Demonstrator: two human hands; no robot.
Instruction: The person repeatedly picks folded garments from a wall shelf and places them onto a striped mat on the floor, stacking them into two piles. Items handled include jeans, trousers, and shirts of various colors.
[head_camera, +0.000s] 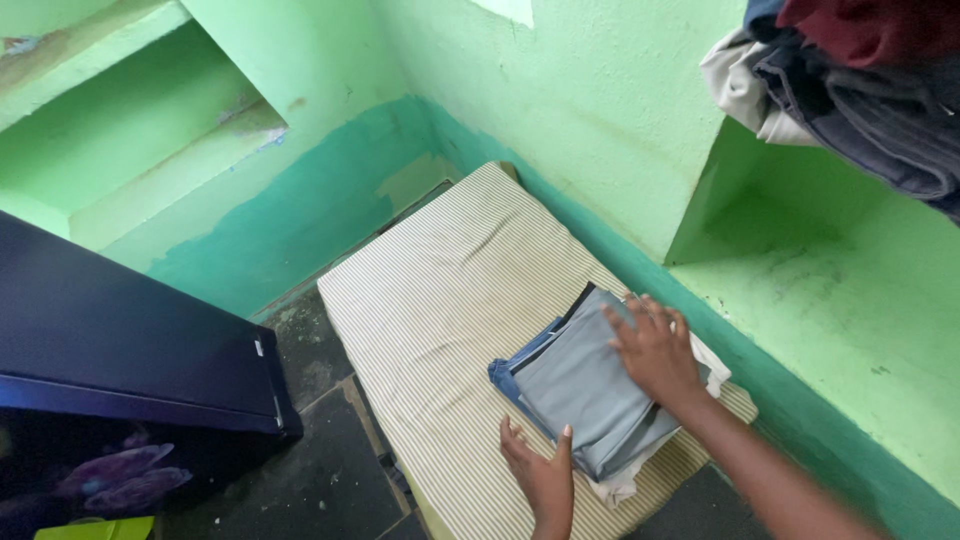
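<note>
From the head camera, looking down into a green-walled corner, a low striped mattress (440, 290) lies along the right wall (600, 90), its long axis running from the near floor up toward the corner. On its near end sits a stack of folded clothes (585, 385): a grey folded piece on top, blue denim edges showing at its left side, something white poking out underneath on the right and at the near corner. The stack is a rough rectangle, and its long axis runs diagonally, from the near right up toward the far left, roughly in line with the mattress itself.

The right hand (655, 350) lies flat on the far right part of the grey piece, fingers spread and pointing up-left along the fold, palm pressed down. The left hand (540, 470) is at the near left edge of the stack, open, fingers together and upright, its thumb side touching the edge of the grey cloth; it grips nothing.

To the left stands a dark cabinet (120, 350) on the dark tiled floor (320, 470). At the upper right, a heap of clothes (860, 90) hangs over a wall niche.
</note>
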